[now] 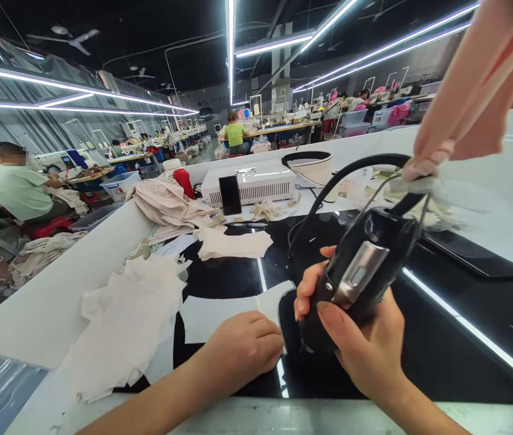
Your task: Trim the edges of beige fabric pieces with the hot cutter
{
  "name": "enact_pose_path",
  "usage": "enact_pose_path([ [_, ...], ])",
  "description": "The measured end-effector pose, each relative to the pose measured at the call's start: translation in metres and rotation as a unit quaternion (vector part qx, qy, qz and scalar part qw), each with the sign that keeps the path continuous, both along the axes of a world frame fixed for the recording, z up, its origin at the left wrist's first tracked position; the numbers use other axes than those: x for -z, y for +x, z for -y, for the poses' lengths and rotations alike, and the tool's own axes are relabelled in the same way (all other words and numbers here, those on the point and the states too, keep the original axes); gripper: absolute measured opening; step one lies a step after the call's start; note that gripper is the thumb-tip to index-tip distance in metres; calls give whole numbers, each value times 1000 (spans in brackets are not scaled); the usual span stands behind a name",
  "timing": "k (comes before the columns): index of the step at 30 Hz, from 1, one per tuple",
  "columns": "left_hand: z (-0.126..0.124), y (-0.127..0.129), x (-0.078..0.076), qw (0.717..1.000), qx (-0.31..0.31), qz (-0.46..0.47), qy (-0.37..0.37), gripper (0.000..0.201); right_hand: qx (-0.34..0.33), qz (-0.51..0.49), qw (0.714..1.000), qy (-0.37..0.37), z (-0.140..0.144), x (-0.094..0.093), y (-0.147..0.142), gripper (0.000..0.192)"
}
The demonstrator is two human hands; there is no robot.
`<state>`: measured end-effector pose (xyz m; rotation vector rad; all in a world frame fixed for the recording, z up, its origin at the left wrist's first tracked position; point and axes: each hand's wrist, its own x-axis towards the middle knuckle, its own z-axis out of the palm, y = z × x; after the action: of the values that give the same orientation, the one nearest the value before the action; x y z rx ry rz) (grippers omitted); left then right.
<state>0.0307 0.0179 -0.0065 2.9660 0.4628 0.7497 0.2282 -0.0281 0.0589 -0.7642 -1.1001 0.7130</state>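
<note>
My right hand is wrapped around a black corded hand tool with a metal plate on its side, tilted above the black glossy work surface. Its lower end is hidden from me. A pink cloth strip is tied near the top of the tool, where a black cable comes out. Just to the left, my left hand lies with curled fingers on the lower right edge of a white fabric piece. Its fingertips close at that edge and are partly hidden.
Pale cut fabric pieces are heaped at the left. Behind lie another cut piece, a pen, a standing phone and a white vented box. A black flat panel lies at right. White walls border the table.
</note>
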Motion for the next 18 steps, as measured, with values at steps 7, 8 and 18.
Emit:
enact_pose_path([
  [7, 1, 2, -5, 1000, 6, 3, -28, 30, -37, -2, 999, 32, 3, 8, -7, 49],
  [8, 1, 2, -6, 999, 6, -4, -39, 30, -36, -3, 999, 39, 2, 9, -8, 47],
  [18, -2, -3, -9, 997, 4, -17, -76, 14, -35, -80, 993, 83, -5, 6, -12, 44],
])
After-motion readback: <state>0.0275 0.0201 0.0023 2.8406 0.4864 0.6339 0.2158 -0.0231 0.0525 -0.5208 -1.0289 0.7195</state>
